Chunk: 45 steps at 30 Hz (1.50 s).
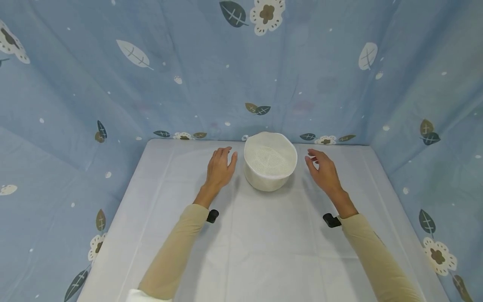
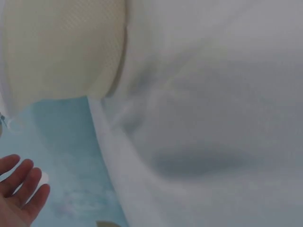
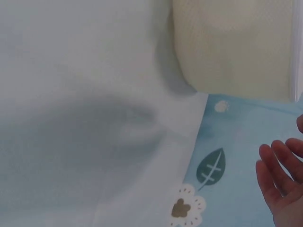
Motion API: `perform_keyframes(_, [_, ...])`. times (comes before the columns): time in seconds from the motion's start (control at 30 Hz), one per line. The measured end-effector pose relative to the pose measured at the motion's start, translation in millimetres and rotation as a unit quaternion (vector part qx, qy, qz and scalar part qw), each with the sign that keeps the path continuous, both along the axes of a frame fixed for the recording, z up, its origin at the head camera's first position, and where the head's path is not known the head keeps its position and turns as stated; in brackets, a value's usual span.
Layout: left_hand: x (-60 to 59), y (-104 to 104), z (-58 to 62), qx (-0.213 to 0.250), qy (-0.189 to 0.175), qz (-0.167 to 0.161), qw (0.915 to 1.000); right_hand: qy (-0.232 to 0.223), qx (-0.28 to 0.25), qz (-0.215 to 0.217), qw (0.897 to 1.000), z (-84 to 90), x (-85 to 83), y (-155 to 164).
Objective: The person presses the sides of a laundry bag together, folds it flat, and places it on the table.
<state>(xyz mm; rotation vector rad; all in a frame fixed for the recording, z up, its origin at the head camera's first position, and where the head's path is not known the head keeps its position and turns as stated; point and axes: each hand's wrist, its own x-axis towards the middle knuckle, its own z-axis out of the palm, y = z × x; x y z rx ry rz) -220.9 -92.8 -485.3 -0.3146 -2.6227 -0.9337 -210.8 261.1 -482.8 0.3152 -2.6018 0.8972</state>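
Observation:
A round, cream-white mesh basket (image 1: 267, 183) with a wavy rim and a perforated bottom stands upright near the far edge of the table. To its left hovers my left hand (image 1: 219, 168), apart from it, fingers relaxed and holding nothing. My right hand (image 1: 323, 171) is on the other side, also apart from the basket, with loosely bent fingers and nothing in them. In the left wrist view the basket's side (image 2: 66, 52) fills the upper left corner, above the left fingers (image 2: 28, 187). The right wrist view has the basket (image 3: 236, 52) above the right fingers (image 3: 277, 170).
A white cloth (image 1: 271, 251) with fold lines covers the table. Blue curtain fabric (image 1: 211, 75) printed with leaves and flowers hangs behind the table's far edge and along both sides. Dark wrist cameras (image 1: 213, 216) sit under the beige sleeves (image 1: 177, 247).

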Motion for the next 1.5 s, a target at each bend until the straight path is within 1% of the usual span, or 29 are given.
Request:
perform_keyframes(0.13, [-1.0, 8, 1.4, 0.014, -0.007, -0.004, 0.9999, 0.004, -0.011, 0.011, 1.0, -0.1, -3.7, -5])
perform_keyframes(0.47, [-4.3, 22, 1.9, 0.035, -0.035, 0.002, 0.9988, -0.001, -0.048, 0.043, 0.998, 2.8, -7.9, -16])
perform_keyframes(0.57, [-5.4, 27, 1.9, 0.059, -0.056, -0.006, 0.9967, -0.007, -0.057, 0.047, 0.997, 2.6, -8.5, -17])
perform_keyframes(0.63, [-6.1, 29, 2.2, 0.09, -0.071, -0.016, 0.9932, -0.017, -0.064, 0.047, 0.997, 3.5, -8.2, -18])
perform_keyframes(0.73, [-6.2, 32, 3.3, 0.148, -0.092, -0.029, 0.9842, -0.033, -0.075, 0.048, 0.995, 4.7, -8.1, -20])
perform_keyframes(0.83, [-6.2, 34, 4.6, 0.21, -0.114, -0.035, 0.9705, -0.051, -0.094, 0.048, 0.993, 6.2, -8.0, -22])
perform_keyframes(0.93, [-6.4, 35, 6.2, 0.264, -0.14, -0.034, 0.9535, -0.07, -0.119, 0.043, 0.989, 7.7, -8.3, -24])
perform_keyframes(1.03, [-6.4, 36, 8.2, 0.315, -0.161, -0.036, 0.9346, -0.096, -0.138, 0.036, 0.985, 8.4, -9.0, -26])
perform_keyframes(1.13, [-6.1, 37, 10.0, 0.349, -0.176, -0.036, 0.9196, -0.121, -0.15, 0.032, 0.981, 8.6, -9.6, -26])
perform_keyframes(1.2, [-5.4, 37, 10.8, 0.364, -0.183, -0.038, 0.9125, -0.133, -0.163, 0.033, 0.977, 9.2, -9.6, -26])
perform_keyframes(1.3, [-3.5, 37, 12.4, 0.377, -0.19, -0.04, 0.9055, -0.15, -0.18, 0.033, 0.972, 11.4, -8.6, -26])
perform_keyframes(1.5, [1.6, 37, 15.8, 0.392, -0.203, -0.042, 0.8965, -0.183, -0.2, 0.029, 0.962, 15.5, -5.3, -24])
